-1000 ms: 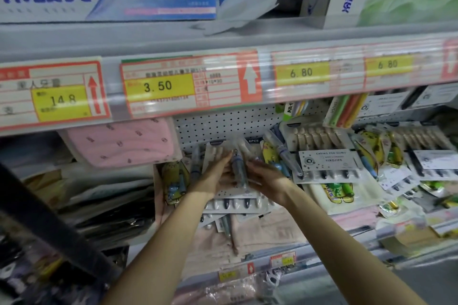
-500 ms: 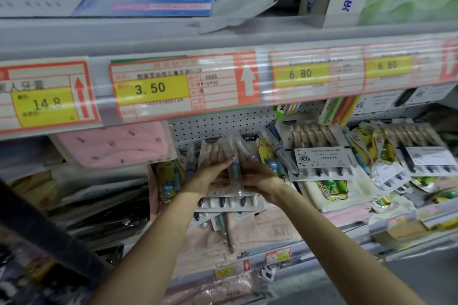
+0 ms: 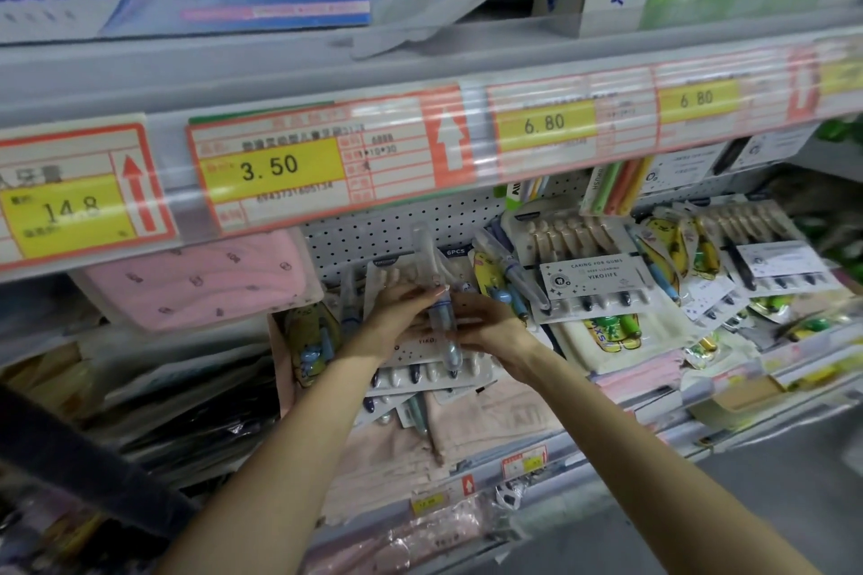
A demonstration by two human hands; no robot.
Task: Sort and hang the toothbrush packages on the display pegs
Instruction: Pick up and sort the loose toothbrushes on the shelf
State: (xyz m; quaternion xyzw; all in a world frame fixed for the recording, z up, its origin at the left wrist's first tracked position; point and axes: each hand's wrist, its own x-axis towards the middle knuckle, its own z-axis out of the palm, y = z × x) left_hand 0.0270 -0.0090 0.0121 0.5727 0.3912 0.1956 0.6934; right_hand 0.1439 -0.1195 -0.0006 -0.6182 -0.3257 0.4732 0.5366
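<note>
left hand (image 3: 400,317): grip pinching upper part of toothbrush package (image 3: 441,310) | right hand (image 3: 491,328): grip curled round its lower part | toothbrush package: narrow clear plastic blister, upright, before perforated pegboard (image 3: 397,231), over flat six-brush pack (image 3: 432,371) | right: white carded multipack (image 3: 593,282) hanging
</note>
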